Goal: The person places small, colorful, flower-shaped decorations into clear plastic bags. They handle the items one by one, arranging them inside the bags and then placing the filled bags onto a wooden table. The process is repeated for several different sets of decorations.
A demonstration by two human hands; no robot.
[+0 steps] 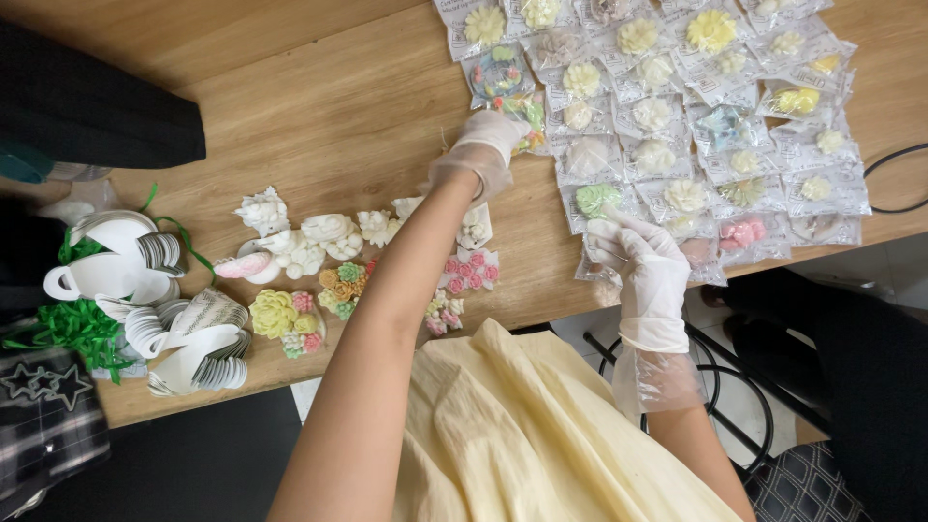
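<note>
The left hand (480, 147) hid its fingers' grip on a packet (503, 92) at twelve o'clock; the right hand (646, 253) pinched a half-hidden packet (595, 201).

Bagged flower pieces (667, 106) in rows on the table's (338, 106) right, loose flower pieces (319, 261) left, cup-shaped cutouts (145, 290) leftmost

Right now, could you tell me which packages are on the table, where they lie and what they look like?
Clear plastic packets: overlapping rows, far right of wooden table; flat rectangles holding white, yellow, green, pink flower pieces.
Colourful packet: under left hand; round multicoloured piece.
Green-flower packet: by right hand.
</note>
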